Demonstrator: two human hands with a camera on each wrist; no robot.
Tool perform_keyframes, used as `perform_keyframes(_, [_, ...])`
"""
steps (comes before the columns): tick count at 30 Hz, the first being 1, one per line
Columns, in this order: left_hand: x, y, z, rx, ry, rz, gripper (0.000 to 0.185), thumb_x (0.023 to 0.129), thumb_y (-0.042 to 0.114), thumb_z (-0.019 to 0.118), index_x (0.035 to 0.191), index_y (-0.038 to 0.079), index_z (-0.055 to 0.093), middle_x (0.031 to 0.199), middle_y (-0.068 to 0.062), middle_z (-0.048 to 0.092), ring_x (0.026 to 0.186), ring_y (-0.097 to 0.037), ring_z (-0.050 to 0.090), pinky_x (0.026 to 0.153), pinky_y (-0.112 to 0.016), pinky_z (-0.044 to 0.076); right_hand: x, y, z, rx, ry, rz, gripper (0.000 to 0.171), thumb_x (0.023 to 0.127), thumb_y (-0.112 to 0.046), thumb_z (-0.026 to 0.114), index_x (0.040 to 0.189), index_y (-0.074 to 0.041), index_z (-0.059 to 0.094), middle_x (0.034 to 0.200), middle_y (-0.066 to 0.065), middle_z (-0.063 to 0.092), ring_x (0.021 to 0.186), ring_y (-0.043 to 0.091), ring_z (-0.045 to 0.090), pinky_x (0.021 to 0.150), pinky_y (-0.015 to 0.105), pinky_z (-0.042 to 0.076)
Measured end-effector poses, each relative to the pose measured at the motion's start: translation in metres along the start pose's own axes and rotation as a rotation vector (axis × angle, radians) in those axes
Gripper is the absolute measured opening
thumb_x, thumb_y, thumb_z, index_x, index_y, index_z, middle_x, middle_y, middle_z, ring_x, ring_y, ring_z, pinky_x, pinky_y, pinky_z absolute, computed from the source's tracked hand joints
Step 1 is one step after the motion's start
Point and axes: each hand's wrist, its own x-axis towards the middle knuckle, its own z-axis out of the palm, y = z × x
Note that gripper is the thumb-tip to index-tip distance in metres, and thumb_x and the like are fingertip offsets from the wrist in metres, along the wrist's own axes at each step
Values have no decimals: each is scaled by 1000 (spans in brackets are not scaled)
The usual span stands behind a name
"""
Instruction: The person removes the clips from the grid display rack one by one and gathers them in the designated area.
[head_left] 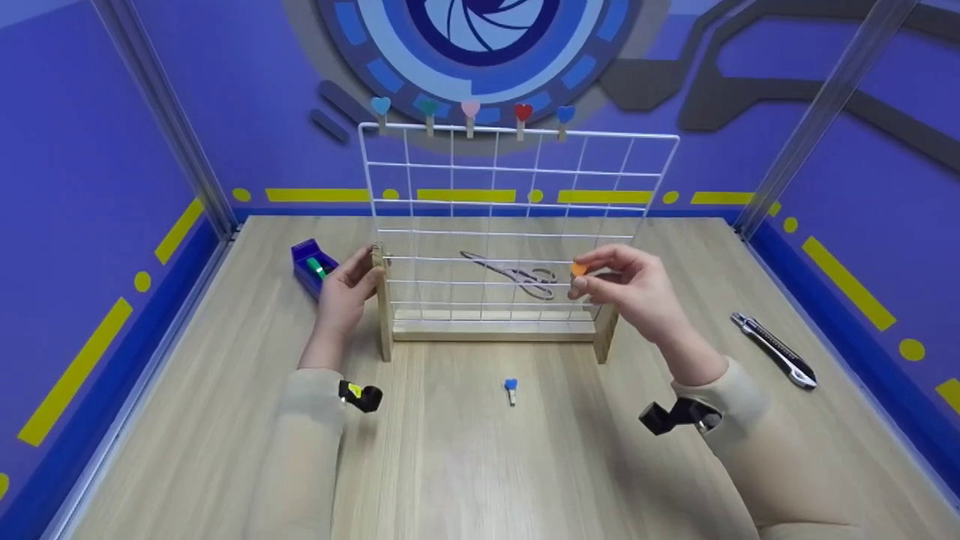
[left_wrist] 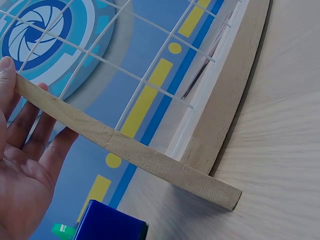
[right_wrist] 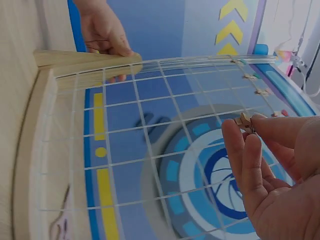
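A white wire grid (head_left: pixel 491 202) stands upright in a wooden frame, its left post (left_wrist: pixel 125 145) gripped near the top by my left hand (head_left: pixel 347 289). Between thumb and fingertips, my right hand (head_left: pixel 634 292) pinches a small clothespin (right_wrist: pixel 245 122) with an orange heart, in front of the grid's right side. Along the top wire sit several heart clothespins: light blue (head_left: pixel 381 106), green (head_left: pixel 429 109), pink (head_left: pixel 470 110), red (head_left: pixel 523 113) and blue (head_left: pixel 565 115). Another blue-heart clothespin (head_left: pixel 511 390) lies on the table before the frame.
Scissors (head_left: pixel 517 274) lie behind the grid. A dark blue box (head_left: pixel 304 259) with a green item (head_left: pixel 316 268) stands left of the frame, close to my left hand. On the far right rests a utility knife (head_left: pixel 774 350). Blue panels surround the wooden table (head_left: pixel 450 472).
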Motion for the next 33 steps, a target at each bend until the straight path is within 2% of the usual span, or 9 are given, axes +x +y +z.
perform_keyframes(2, [0, 0, 0, -4, 1, -6, 55, 104, 11, 59, 156, 4, 43, 155, -18, 52, 128, -11, 58, 97, -19, 56, -4, 9, 3, -5, -14, 30, 28, 91, 3, 74, 117, 8, 67, 90, -6, 75, 76, 11, 75, 65, 23, 60])
perform_keyframes(5, [0, 0, 1, -20, 4, -5, 54, 104, 9, 59, 155, 3, 43, 155, -19, 52, 121, -2, 61, 94, -17, 56, -10, 24, 9, -3, -38, 81, 28, 91, 1, 74, 118, 7, 67, 91, -6, 75, 77, 12, 75, 66, 24, 60])
perform_keyframes(12, [0, 1, 0, -16, 4, -2, 54, 104, 11, 60, 155, 4, 43, 155, -20, 52, 125, -6, 60, 97, -20, 56, -24, 62, 28, -7, -101, 191, 29, 91, -4, 75, 118, 4, 69, 96, 1, 73, 81, 13, 76, 71, 26, 62])
perform_keyframes(14, [1, 0, 1, -12, 11, 2, 54, 103, 12, 61, 155, 4, 45, 153, -19, 54, 116, 3, 61, 95, -18, 56, -27, 73, 34, -5, -118, 233, 29, 91, -5, 75, 118, 4, 69, 95, 1, 75, 81, 13, 76, 70, 25, 60])
perform_keyframes(16, [0, 0, 0, 0, 12, 6, 54, 103, 13, 61, 154, 5, 46, 152, -19, 54, 112, 5, 61, 94, -18, 56, -31, 84, 40, -1, -137, 272, 29, 91, -5, 75, 118, 4, 68, 95, 3, 76, 81, 13, 75, 70, 25, 60])
perform_keyframes(19, [0, -1, 0, 9, 15, 10, 54, 103, 14, 62, 154, 4, 46, 152, -18, 55, 117, 0, 62, 94, -18, 57, -37, 98, 48, 6, -152, 329, 29, 91, -5, 76, 117, 5, 68, 94, 6, 75, 81, 13, 75, 71, 26, 61])
perform_keyframes(25, [1, -2, 0, 24, 17, 5, 54, 103, 14, 61, 154, 4, 46, 153, -17, 54, 127, -12, 60, 93, -18, 56, -45, 119, 62, -12, -141, 389, 25, 90, -3, 77, 112, 6, 70, 89, 6, 71, 75, 14, 72, 71, 33, 64])
perform_keyframes(33, [1, -2, 0, -3, 13, 2, 54, 104, 12, 61, 154, 4, 45, 153, -20, 54, 115, 3, 61, 93, -17, 56, -52, 137, 72, 39, -183, 483, 24, 89, 2, 75, 110, 10, 67, 82, 4, 72, 67, 15, 73, 62, 29, 62])
